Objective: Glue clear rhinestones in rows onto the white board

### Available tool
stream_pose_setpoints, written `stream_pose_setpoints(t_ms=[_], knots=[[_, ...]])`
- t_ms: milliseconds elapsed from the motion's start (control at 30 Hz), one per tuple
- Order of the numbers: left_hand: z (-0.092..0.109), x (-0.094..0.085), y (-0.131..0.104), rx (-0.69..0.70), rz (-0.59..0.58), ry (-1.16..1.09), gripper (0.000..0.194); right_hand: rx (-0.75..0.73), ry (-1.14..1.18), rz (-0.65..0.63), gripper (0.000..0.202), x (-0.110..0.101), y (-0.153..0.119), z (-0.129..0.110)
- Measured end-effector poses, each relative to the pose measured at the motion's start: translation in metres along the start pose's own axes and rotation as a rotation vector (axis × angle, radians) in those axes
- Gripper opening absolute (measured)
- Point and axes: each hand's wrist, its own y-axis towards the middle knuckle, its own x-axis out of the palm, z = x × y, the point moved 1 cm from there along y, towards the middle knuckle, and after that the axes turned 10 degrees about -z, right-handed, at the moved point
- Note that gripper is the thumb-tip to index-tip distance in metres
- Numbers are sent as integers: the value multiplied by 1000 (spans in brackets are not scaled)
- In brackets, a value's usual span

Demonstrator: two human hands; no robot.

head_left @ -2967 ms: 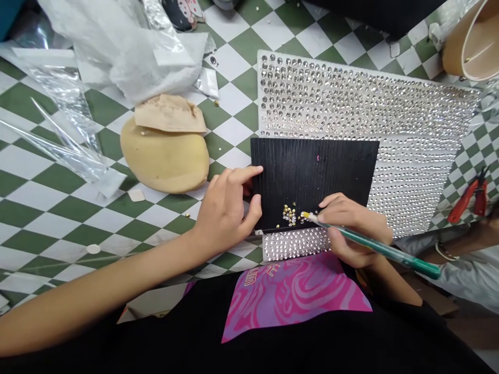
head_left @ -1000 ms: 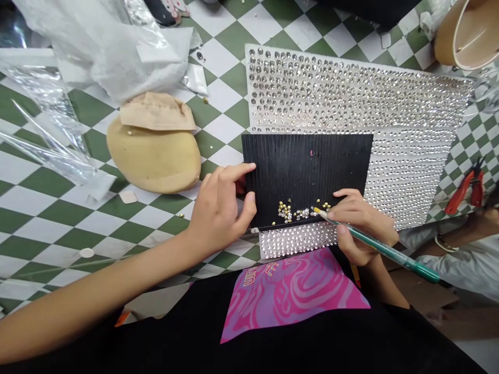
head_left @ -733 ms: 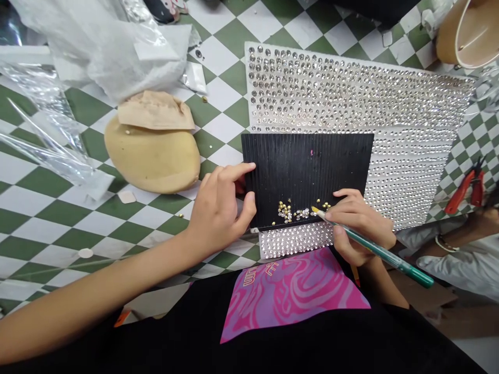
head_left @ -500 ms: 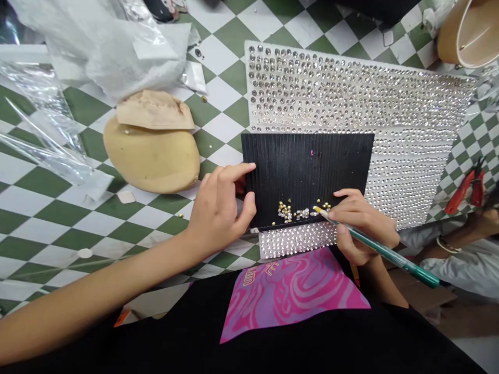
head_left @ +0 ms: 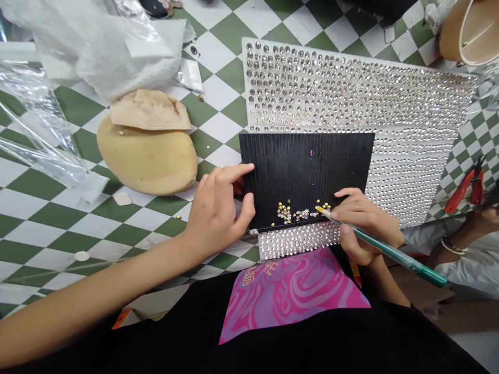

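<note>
A black ridged tray (head_left: 307, 171) lies over a white sheet covered in rows of clear rhinestones (head_left: 405, 171). Along the tray's lower edge are loose gold-backed and clear rhinestones (head_left: 286, 212) in small clusters. My left hand (head_left: 218, 200) grips the tray's left edge, forefinger and thumb on the rim and the other fingers partly hidden behind it. Between the fingers of my right hand (head_left: 364, 223) is a green picker pencil (head_left: 397, 255), its yellow tip down by the stones near the tray's lower right. Some of that hand's fingers rest at the tray's right side.
A yellowish oval pad (head_left: 150, 158) with a folded tan cloth (head_left: 150, 110) sits left. Clear plastic wrapping (head_left: 42, 119) and white foam wrap (head_left: 117, 57) fill the upper left. At right are red-handled pliers (head_left: 462, 192), a tan cup (head_left: 465, 36) and another person's arm (head_left: 468, 234).
The picker pencil and my right hand have shifted slightly right, its tip moving a little along the stones. My left hand keeps its hold on the tray.
</note>
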Motion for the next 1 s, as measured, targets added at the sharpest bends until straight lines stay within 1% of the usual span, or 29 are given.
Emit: stream_pose_setpoints(t_ms=[67,167,233,300,400,500,600,800,1000], knots=[[0,0,1,9,4,1,47,2,29,77,23,-4,3,6],[-1,1,1,19,14,2,47,22,-4,280,22,-9,14,17],[-1,1,2,23,18,3,47,95,-54,394,19,-10,26,25],[-1,1,2,26,19,4,47,169,-74,434,15,-11,39,32],[-1,1,2,29,12,-4,48,206,-59,402,10,-12,57,40],[-1,0,1,27,10,-9,50,220,-98,375,9,-12,65,45],[-2,1,1,29,11,6,50,218,-139,361,10,-12,67,44],[-2,0,1,37,11,21,47,262,-178,309,12,-9,66,39],[0,-1,1,31,5,16,47,239,-199,339,11,-10,66,39]])
